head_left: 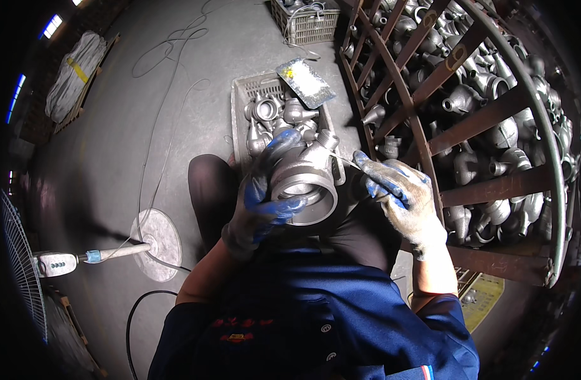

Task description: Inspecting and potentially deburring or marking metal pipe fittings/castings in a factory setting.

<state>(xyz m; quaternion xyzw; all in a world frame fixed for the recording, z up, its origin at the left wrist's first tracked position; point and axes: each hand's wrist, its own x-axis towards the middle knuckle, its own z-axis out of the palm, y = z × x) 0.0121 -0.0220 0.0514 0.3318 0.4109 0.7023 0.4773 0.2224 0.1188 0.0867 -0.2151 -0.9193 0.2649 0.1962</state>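
A grey metal pipe-fitting casting (301, 166), with a wide round mouth and a narrower threaded neck, is held above my lap. My left hand (257, 201), in a blue-and-grey work glove, wraps its left side, fingers over the top and below the mouth. Gloved alike, my right hand (401, 195) pinches a thin, light-coloured rod-like tool (347, 161). The tool's far end reaches the threaded neck; whether it touches is unclear. Just beyond stands a plastic crate (239, 130) with several similar castings (265, 110) in it.
A flat rectangular sheet or packet (306, 82) lies across the crate's far right corner. On the right, a rusty steel cage (487, 120) is heaped with castings. A pedestal fan (56, 265) and cables occupy the left floor. Another crate (312, 28) stands ahead; a yellow tray (483, 301) sits behind right.
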